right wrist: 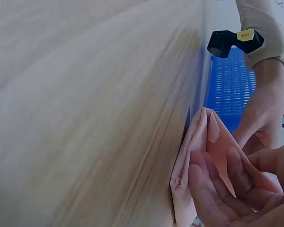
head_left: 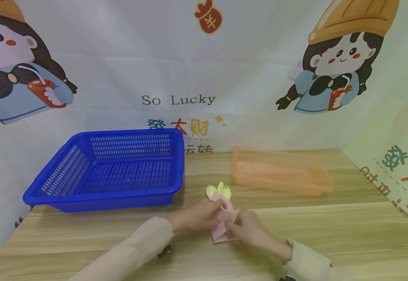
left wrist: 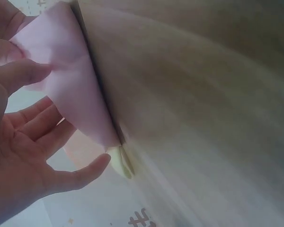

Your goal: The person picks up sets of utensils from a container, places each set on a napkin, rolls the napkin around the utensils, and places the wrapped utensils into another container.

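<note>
A pink napkin (head_left: 221, 222) lies on the table, folded around cutlery. From its far end stick out a pale yellow spoon (head_left: 211, 191), a knife (head_left: 220, 187) and a fork (head_left: 226, 191). My left hand (head_left: 198, 214) holds the napkin from the left, thumb on its face and other fingers at its edge in the left wrist view; the index finger reaches toward the cutlery. With thumb and fingers my right hand (head_left: 249, 228) pinches the napkin's right-hand flap, which stands raised in the right wrist view. The cutlery's lower parts are hidden inside the napkin.
A large blue plastic basket (head_left: 102, 201) stands on the left of the wooden table (head_left: 312, 230). At the back right is a shallow orange basket (head_left: 281, 183). A printed cloth (head_left: 253, 78) hangs behind the table and along its sides.
</note>
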Demonstrator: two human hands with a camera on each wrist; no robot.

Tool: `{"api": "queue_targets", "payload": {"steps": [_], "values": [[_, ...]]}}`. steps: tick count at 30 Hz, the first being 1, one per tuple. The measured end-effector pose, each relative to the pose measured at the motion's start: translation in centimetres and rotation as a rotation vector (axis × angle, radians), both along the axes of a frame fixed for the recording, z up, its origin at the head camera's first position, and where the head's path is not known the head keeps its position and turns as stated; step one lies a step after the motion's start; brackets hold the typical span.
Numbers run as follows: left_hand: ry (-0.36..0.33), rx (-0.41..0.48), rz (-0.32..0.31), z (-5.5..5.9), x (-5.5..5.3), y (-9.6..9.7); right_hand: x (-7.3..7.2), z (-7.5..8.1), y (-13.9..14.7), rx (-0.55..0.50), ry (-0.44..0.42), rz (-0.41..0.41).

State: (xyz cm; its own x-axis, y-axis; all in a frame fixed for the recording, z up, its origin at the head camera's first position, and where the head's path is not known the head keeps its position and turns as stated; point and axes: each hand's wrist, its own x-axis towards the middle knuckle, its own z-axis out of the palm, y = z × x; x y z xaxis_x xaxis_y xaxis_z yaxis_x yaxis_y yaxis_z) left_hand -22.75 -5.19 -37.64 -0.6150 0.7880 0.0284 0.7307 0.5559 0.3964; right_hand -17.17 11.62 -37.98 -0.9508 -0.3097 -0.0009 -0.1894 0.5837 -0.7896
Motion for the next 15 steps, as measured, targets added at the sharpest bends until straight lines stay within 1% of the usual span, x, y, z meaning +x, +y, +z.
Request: {"api": "queue_targets", "payload": {"steps": [1, 4, 6, 8, 12, 15], "values": [[-0.002, -0.01, 0.009, 0.0, 0.0, 0.05, 0.04, -0.01, 0.06, -0.013, -0.024, -0.005], [0.029, -0.046, 0.02, -0.04, 0.04, 0.14, 0.16, -0.06, 0.2, -0.019, -0.046, -0.019], [0.044, -0.068, 0.024, -0.07, 0.08, 0.18, 0.29, -0.05, 0.27, -0.014, -0.034, -0.026], [0.057, -0.079, 0.024, -0.14, 0.12, 0.21, 0.43, -0.05, 0.35, 0.025, -0.004, -0.039], [0.053, -0.079, 0.026, -0.11, 0.22, 0.31, 0.65, -0.09, 0.5, 0.126, 0.055, -0.069], [0.052, -0.085, 0.029, -0.02, 0.34, 0.42, 0.61, -0.21, 0.69, 0.197, 0.074, -0.08]]}}
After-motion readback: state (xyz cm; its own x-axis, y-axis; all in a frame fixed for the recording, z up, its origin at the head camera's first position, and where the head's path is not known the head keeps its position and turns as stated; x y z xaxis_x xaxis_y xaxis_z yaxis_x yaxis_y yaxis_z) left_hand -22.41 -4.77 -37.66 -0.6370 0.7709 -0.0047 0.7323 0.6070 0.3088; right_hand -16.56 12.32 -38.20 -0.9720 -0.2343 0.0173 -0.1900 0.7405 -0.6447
